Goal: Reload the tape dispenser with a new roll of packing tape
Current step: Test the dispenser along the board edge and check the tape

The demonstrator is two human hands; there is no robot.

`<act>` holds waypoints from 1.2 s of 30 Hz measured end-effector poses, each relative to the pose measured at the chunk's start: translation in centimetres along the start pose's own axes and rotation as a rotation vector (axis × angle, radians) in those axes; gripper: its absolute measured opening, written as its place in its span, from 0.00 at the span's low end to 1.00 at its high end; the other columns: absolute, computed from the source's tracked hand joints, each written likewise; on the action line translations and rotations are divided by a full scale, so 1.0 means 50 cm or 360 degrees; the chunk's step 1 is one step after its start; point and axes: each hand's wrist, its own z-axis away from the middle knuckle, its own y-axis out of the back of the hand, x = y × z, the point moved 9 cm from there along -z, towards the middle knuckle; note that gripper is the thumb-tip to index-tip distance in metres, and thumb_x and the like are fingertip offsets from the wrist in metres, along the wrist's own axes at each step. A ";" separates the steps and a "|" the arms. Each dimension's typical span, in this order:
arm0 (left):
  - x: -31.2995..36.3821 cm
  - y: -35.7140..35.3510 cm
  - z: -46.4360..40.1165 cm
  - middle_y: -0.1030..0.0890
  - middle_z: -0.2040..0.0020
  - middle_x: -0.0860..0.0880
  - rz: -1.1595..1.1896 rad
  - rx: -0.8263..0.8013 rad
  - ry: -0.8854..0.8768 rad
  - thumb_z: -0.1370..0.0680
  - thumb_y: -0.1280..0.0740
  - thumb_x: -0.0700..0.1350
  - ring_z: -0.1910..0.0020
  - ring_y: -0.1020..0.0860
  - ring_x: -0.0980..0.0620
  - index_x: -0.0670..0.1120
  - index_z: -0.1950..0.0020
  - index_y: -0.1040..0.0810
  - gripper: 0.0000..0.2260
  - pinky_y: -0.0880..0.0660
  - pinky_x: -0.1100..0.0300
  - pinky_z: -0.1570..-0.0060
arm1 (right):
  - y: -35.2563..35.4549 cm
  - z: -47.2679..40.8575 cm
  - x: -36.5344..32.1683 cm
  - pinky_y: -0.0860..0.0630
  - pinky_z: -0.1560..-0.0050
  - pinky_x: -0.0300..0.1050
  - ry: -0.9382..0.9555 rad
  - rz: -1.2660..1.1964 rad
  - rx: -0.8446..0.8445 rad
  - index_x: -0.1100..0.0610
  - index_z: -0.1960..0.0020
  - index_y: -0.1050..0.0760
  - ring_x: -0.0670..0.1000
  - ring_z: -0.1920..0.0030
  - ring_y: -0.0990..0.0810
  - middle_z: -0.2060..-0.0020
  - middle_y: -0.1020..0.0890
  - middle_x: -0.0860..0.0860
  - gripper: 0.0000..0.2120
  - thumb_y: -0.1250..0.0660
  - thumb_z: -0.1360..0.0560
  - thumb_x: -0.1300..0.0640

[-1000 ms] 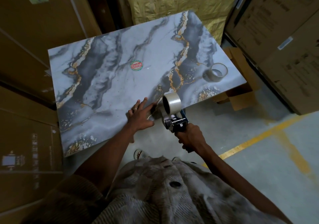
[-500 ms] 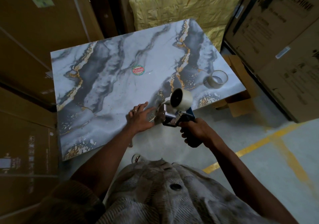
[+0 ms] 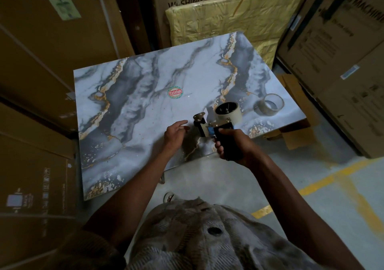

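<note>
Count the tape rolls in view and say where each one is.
2. One tape roll is mounted on the tape dispenser gripped by the right hand; a nearly spent roll lies near the marble tabletop's right edge.

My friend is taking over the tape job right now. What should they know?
Right hand grips the black handle of the tape dispenser, held over the marbled grey tabletop.
Left hand is open beside the dispenser's front, holding nothing.
Done: a pale roll of packing tape sits on the dispenser's hub.
An almost bare clear tape ring lies on the table at the right.
Left: probably threading the tape end; I cannot see it.
</note>
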 end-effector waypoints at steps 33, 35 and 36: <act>0.016 -0.009 -0.020 0.17 0.55 0.44 0.0790 -0.0124 0.0286 0.26 0.30 0.34 0.63 0.21 0.52 0.43 0.43 0.17 0.12 0.27 0.62 0.60 | -0.036 -0.042 -0.043 0.29 0.73 0.34 -0.0037 -0.0495 -0.0113 0.63 0.51 0.26 0.45 0.73 0.26 0.69 0.24 0.52 0.14 0.44 0.17 0.54; 0.011 -0.008 -0.018 0.18 0.57 0.46 0.0715 -0.0136 0.0307 0.26 0.29 0.35 0.63 0.23 0.53 0.45 0.47 0.16 0.09 0.27 0.62 0.60 | -0.034 -0.041 -0.043 0.30 0.73 0.34 -0.0042 -0.0501 -0.0105 0.63 0.51 0.27 0.45 0.73 0.27 0.69 0.24 0.52 0.13 0.44 0.17 0.54; 0.008 -0.008 -0.018 0.18 0.58 0.46 0.0702 -0.0132 0.0317 0.26 0.29 0.36 0.63 0.22 0.53 0.45 0.49 0.16 0.08 0.27 0.62 0.59 | -0.032 -0.040 -0.044 0.30 0.73 0.34 -0.0042 -0.0498 -0.0102 0.63 0.51 0.27 0.45 0.73 0.27 0.69 0.24 0.52 0.13 0.44 0.17 0.54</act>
